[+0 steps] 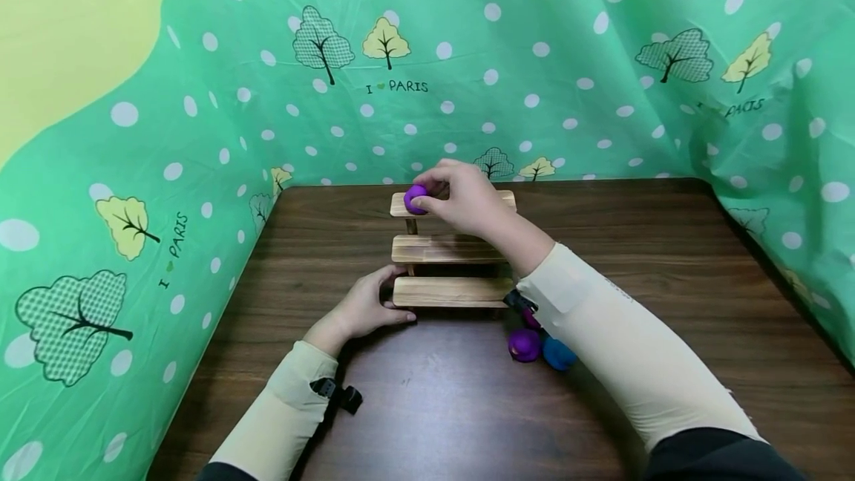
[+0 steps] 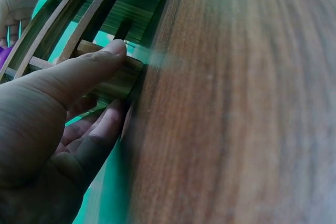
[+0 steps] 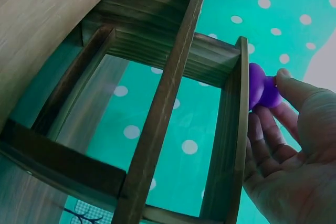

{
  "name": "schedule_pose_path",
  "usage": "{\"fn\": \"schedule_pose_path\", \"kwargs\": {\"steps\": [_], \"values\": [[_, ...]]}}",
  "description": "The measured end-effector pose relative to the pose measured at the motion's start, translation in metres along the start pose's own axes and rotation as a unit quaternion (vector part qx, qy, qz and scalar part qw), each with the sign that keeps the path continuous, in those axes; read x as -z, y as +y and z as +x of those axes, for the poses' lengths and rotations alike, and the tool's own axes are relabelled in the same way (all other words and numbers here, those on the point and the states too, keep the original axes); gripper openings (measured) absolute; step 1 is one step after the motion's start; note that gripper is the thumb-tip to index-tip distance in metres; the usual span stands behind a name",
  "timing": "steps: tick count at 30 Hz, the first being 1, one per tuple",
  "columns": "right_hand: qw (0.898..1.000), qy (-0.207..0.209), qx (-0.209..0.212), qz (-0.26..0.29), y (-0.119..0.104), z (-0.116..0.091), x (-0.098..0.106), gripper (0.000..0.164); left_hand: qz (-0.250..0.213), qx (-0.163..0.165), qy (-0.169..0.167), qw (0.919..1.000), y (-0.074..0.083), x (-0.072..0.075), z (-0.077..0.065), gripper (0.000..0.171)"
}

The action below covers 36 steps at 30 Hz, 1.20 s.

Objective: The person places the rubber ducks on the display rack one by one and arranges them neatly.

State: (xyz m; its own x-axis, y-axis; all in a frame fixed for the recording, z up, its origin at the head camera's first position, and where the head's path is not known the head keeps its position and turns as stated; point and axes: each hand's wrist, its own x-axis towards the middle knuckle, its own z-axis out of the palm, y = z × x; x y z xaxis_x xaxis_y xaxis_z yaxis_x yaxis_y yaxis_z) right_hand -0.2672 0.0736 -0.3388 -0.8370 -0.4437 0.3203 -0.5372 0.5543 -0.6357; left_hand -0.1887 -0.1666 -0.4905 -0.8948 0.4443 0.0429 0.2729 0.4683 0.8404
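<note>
A three-tier wooden stand (image 1: 453, 291) sits on the table, its slats rising toward the back. My right hand (image 1: 466, 196) pinches a small purple rounded toy (image 1: 414, 200) at the left end of the top tier. In the right wrist view the purple toy (image 3: 256, 85) shows two round lobes and stands against the top slat, between thumb and fingertips. At the stand's lower left end, my left hand (image 1: 364, 306) grips the wood. The left wrist view shows its thumb (image 2: 100, 64) on one side and fingers on the other.
Right of the stand's front lie another purple toy (image 1: 524, 345) and a blue one (image 1: 558, 353), with a further purple piece partly hidden by the right sleeve. A green dotted cloth (image 1: 461, 43) hangs around the back and sides of the dark wooden table (image 1: 427, 407).
</note>
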Motion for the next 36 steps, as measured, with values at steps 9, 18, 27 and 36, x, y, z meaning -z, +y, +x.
{"fn": "schedule_pose_path", "kwargs": {"steps": [9,18,27,36], "values": [[0.999,0.009,0.01,-0.033,-0.003,0.0,-0.005,0.033,-0.009,-0.006,-0.002,0.9999,0.001,0.001,-0.001,0.08],[0.999,0.012,0.01,-0.031,-0.004,0.0,-0.005,0.033,0.003,-0.009,0.001,1.0,0.002,0.002,-0.001,0.08],[0.999,0.017,-0.001,-0.028,-0.003,-0.006,0.0,0.045,0.002,-0.004,0.003,1.0,0.002,0.001,-0.001,0.082],[0.998,0.067,0.003,-0.016,0.009,-0.033,0.031,0.041,-0.005,0.013,0.002,0.9999,0.002,-0.001,-0.002,0.083]]}}
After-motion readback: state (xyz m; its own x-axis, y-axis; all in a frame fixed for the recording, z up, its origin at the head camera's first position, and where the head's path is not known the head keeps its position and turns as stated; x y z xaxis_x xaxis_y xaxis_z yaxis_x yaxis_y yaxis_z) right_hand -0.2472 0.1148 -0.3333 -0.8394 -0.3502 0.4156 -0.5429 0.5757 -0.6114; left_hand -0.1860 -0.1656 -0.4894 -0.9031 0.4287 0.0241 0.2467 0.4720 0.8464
